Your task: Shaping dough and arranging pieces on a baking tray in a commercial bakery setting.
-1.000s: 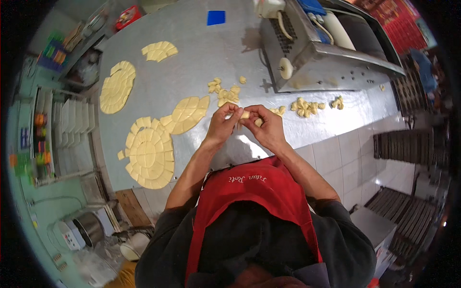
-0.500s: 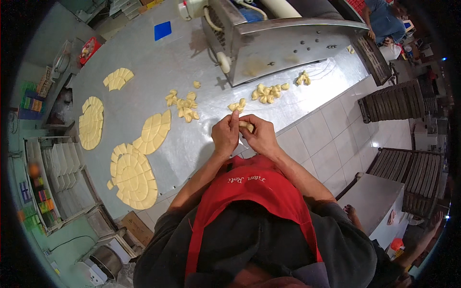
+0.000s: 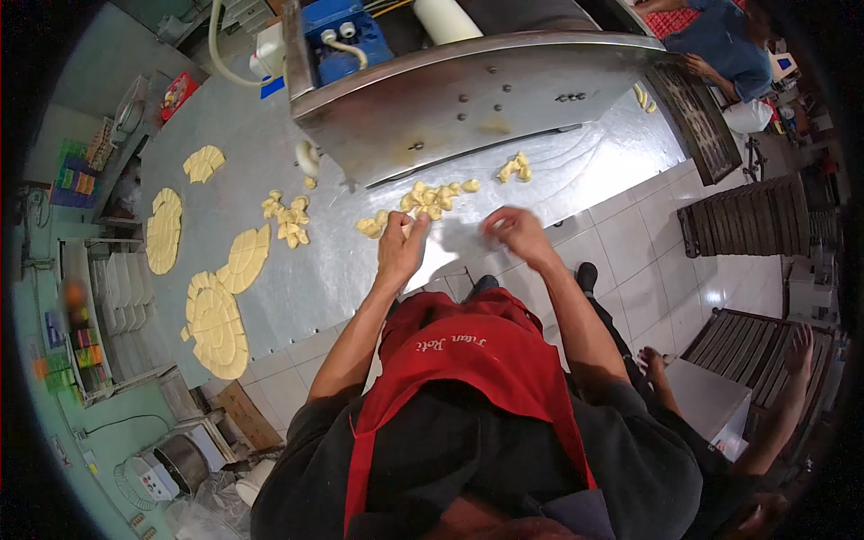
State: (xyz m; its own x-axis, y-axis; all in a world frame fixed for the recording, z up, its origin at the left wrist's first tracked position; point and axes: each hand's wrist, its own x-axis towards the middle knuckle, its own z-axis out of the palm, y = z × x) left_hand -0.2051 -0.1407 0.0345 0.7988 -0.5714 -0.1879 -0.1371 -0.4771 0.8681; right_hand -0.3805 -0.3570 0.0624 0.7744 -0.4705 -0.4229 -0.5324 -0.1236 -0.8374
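just beyond the fingertips of the left hand (image 3: 400, 252) lies a loose row of small, pale yellow, knotted dough pieces (image 3: 432, 199) on the wide grey metal worktop (image 3: 310, 279); the row's long axis runs crosswise in front of the hand, from its near left to its far right, slanting away. the left hand is the nearer of the two, its forefinger and thumb pointing away from the body toward the row, though whether a fingertip touches dough cannot be told. thumb and forefinger stand close together with something pale showing between them, perhaps dough, too small to be sure. the right hand (image 3: 522, 238) is well apart from the left, to its right near the worktop's front edge, fingers curled and blurred, so whether it holds anything cannot be told; from it the row lies ahead and to the left. each piece looks smooth, plump and faintly shiny, with rounded lobes, and many crowd against one another. a smaller group of the same knotted pieces (image 3: 515, 167) lies ahead of the right hand, and another cluster (image 3: 288, 219) to the left of the left hand. farther left of that hand rests a flat, roundish, pale yellow dough sheet cut into segments (image 3: 216, 326). past the row, ahead of both hands, stands a big boxy steel machine (image 3: 405, 117).
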